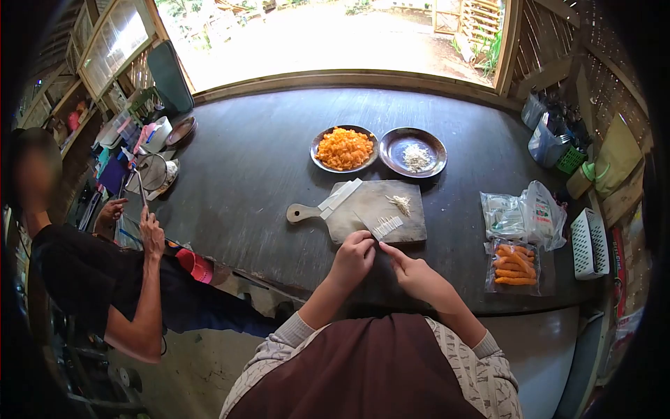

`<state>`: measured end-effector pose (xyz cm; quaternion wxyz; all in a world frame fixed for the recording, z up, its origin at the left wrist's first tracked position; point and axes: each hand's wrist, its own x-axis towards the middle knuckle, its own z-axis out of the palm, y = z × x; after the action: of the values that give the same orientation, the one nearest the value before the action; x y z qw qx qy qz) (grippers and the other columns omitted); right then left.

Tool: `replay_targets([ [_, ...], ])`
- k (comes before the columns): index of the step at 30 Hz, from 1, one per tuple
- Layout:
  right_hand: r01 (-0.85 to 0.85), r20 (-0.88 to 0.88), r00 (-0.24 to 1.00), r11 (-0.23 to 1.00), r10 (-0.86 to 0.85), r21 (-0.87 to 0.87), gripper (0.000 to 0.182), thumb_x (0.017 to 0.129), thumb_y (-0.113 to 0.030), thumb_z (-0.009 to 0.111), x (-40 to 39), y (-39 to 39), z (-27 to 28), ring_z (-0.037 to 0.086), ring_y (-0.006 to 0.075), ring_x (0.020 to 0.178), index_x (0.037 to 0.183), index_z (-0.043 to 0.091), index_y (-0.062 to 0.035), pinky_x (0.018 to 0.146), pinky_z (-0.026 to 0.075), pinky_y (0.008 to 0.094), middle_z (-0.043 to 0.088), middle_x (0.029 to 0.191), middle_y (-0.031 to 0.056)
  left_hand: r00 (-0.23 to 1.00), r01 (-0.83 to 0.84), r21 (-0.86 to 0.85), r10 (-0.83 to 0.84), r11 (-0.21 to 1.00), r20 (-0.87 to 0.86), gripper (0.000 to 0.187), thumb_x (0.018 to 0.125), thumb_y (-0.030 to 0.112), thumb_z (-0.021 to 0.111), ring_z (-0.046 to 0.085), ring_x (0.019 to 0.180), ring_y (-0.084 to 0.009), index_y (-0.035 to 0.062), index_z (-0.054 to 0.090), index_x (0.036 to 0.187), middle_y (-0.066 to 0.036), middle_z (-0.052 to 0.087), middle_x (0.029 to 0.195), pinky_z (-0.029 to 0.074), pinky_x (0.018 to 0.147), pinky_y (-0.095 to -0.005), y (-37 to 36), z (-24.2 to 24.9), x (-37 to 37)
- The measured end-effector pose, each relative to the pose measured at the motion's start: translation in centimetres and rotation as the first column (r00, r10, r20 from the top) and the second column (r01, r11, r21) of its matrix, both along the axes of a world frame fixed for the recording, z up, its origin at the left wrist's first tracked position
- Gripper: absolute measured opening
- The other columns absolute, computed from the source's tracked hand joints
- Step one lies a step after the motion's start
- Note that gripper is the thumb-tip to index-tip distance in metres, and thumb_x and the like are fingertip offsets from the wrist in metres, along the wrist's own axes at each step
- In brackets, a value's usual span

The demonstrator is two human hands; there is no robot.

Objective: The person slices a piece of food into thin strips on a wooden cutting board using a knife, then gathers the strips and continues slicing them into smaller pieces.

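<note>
A wooden cutting board (363, 199) with a round handle lies on the dark table in front of me. On it are long white strips (340, 198), a row of cut white pieces (388, 226) and a small heap of thin pale sticks (399, 204). My right hand (421, 278) is closed around a knife (368, 225), its thin blade lying along the row of pieces. Close by, my left hand (354, 257) has its fingers bent together at the board's front edge; what they grip is hidden.
Behind the board stand a plate of chopped orange pieces (343, 149) and a plate (391, 150) with small white bits. Bagged carrots (515, 265), plastic packs (504, 216) and a white basket (590, 244) are at right. At left, another person (105, 279) holds a strainer (151, 171).
</note>
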<state>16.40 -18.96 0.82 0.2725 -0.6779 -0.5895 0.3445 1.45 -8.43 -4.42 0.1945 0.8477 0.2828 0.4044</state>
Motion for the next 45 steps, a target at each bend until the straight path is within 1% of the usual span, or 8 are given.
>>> replay_targets([
  [19, -0.011, -0.055, 0.998, 1.0, 0.01, -0.011, 0.046, 0.095, -0.021, 0.045, 0.0, 1.1, 0.0, 0.064, 0.0413, 0.072, 0.14, 0.04, -0.0287, 0.068, 0.05, 0.0463, 0.061, 0.078, 0.0295, 0.999, -0.007, 0.037, 0.008, 0.999, -0.037, 0.014, 0.076, 0.001, 0.063, 0.06, 0.097, -0.0324, -0.0041, 0.064, 0.089, -0.016, 0.062, 0.101, 0.049, 0.086, -0.0379, -0.3, 0.6, -0.1],
  [27, 0.002, 0.082, 0.997, 0.999, 0.002, -0.044, 0.045, 0.096, -0.023, 0.041, -0.6, 0.5, 0.6, 0.064, 0.0432, 0.08, 0.141, 0.039, -0.0276, 0.073, 0.05, 0.048, 0.063, 0.085, 0.0303, 0.999, 0.002, 0.02, -0.001, 1.0, -0.04, 0.013, 0.076, 0.002, 0.064, 0.061, 0.095, -0.0322, -0.0035, 0.065, 0.088, -0.016, 0.063, 0.099, 0.05, 0.084, -0.0381, -0.2, 0.7, -0.2],
  [30, -0.004, 0.002, 1.0, 0.997, 0.004, -0.073, 0.044, 0.096, -0.023, 0.042, -0.5, 1.1, 1.1, 0.064, 0.0438, 0.08, 0.14, 0.039, -0.028, 0.075, 0.05, 0.0489, 0.063, 0.087, 0.0305, 0.999, -0.007, 0.037, 0.008, 0.999, -0.036, 0.012, 0.076, 0.002, 0.065, 0.061, 0.094, -0.0321, -0.0033, 0.065, 0.087, -0.016, 0.063, 0.097, 0.05, 0.083, -0.0383, -0.1, 0.2, -0.1],
  [33, -0.03, 0.042, 0.999, 1.0, 0.029, 0.009, 0.045, 0.096, -0.024, 0.043, 0.0, 0.4, 0.0, 0.063, 0.0445, 0.078, 0.14, 0.039, -0.0286, 0.074, 0.05, 0.0495, 0.063, 0.084, 0.0302, 1.0, -0.009, 0.036, 0.01, 0.999, -0.026, 0.012, 0.076, 0.001, 0.064, 0.061, 0.093, -0.0319, -0.0032, 0.065, 0.087, -0.016, 0.063, 0.096, 0.05, 0.083, -0.0384, -0.2, 0.4, -0.1],
  [37, 0.002, 0.071, 0.997, 0.998, 0.003, -0.06, 0.044, 0.096, -0.024, 0.042, -0.3, 0.1, 0.4, 0.063, 0.045, 0.081, 0.14, 0.041, -0.0266, 0.075, 0.05, 0.049, 0.063, 0.085, 0.0304, 1.0, -0.005, 0.036, 0.006, 0.999, -0.024, 0.013, 0.075, 0.002, 0.065, 0.061, 0.093, -0.0319, -0.003, 0.065, 0.088, -0.016, 0.063, 0.097, 0.05, 0.083, -0.0383, -0.3, 0.4, -0.1],
  [41, 0.014, 0.017, 1.0, 0.999, -0.013, -0.047, 0.043, 0.096, -0.024, 0.043, -0.8, 1.0, 0.1, 0.062, 0.0455, 0.086, 0.139, 0.041, -0.0258, 0.078, 0.05, 0.048, 0.062, 0.092, 0.0318, 0.998, 0.014, 0.038, -0.012, 0.999, -0.056, 0.015, 0.075, 0.003, 0.065, 0.061, 0.094, -0.032, -0.0023, 0.066, 0.089, -0.016, 0.063, 0.097, 0.05, 0.083, -0.0382, -0.3, 0.6, -0.2],
  [43, -0.003, -0.045, 0.999, 0.997, 0.006, 0.076, 0.042, 0.097, -0.023, 0.043, -0.5, 1.3, 0.0, 0.063, 0.0442, 0.089, 0.139, 0.042, -0.0249, 0.08, 0.049, 0.0469, 0.062, 0.096, 0.0323, 1.0, -0.008, 0.024, 0.008, 1.0, -0.026, 0.017, 0.075, 0.003, 0.066, 0.061, 0.094, -0.0322, -0.0017, 0.066, 0.091, -0.016, 0.063, 0.099, 0.05, 0.083, -0.0382, -0.5, 0.8, -0.2],
  [45, 0.005, -0.118, 0.993, 0.999, -0.01, -0.046, 0.041, 0.096, -0.024, 0.046, 0.4, 1.2, 0.9, 0.063, 0.0431, 0.092, 0.137, 0.044, -0.0229, 0.083, 0.049, 0.0447, 0.061, 0.1, 0.0324, 0.999, -0.036, 0.084, 0.036, 0.996, 0.005, 0.017, 0.075, 0.003, 0.066, 0.062, 0.091, -0.0316, -0.0011, 0.067, 0.092, -0.015, 0.064, 0.097, 0.05, 0.082, -0.0377, 0.0, 0.3, -0.1],
])
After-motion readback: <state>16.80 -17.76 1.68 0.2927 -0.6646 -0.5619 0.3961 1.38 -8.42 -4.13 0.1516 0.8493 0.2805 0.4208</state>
